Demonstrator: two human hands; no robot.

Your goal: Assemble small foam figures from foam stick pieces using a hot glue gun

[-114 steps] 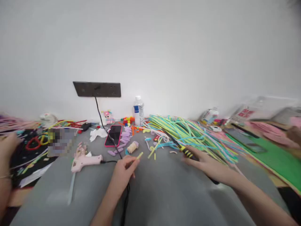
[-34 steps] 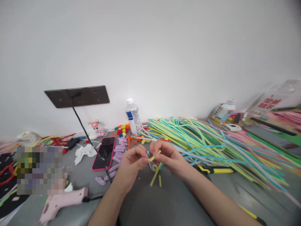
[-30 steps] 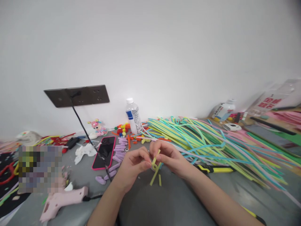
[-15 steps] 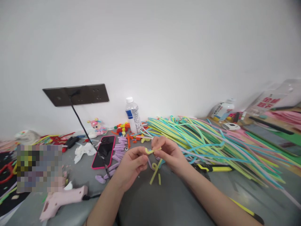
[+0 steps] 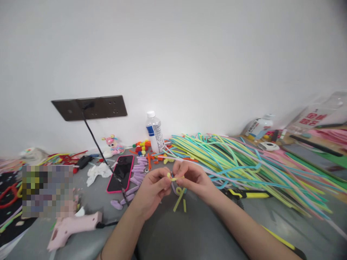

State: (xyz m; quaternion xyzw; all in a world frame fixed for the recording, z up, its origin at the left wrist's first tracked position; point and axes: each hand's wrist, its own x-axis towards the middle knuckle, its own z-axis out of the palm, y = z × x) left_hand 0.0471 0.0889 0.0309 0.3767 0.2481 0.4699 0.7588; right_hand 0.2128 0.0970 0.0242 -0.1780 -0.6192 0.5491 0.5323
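Observation:
Between my two hands is a short, bent piece of yellow pipe cleaner (image 5: 173, 179). My left hand (image 5: 154, 189) pinches its left end between thumb and fingertips. The right end sits in the pinch of my right hand (image 5: 195, 180). Fingers cover parts of the piece. Just below them on the grey table lie a yellow-green pipe cleaner with a curled end (image 5: 178, 200) and a short straight cut piece (image 5: 184, 205). Several lilac fuzzy pieces (image 5: 138, 169) lie in a column left of my left hand.
A big bundle of coloured pipe cleaners (image 5: 217, 155) spreads to the right. Yellow-black pliers (image 5: 252, 194) lie beside it. A bottle (image 5: 155, 133) stands by the wall. At left are a pink-cased phone (image 5: 121, 174), a pink glue gun (image 5: 74, 227) and a black cable (image 5: 99, 146).
My fingers have drawn closer around the yellow piece, and its left end now bends up more. The whole view has shifted slightly.

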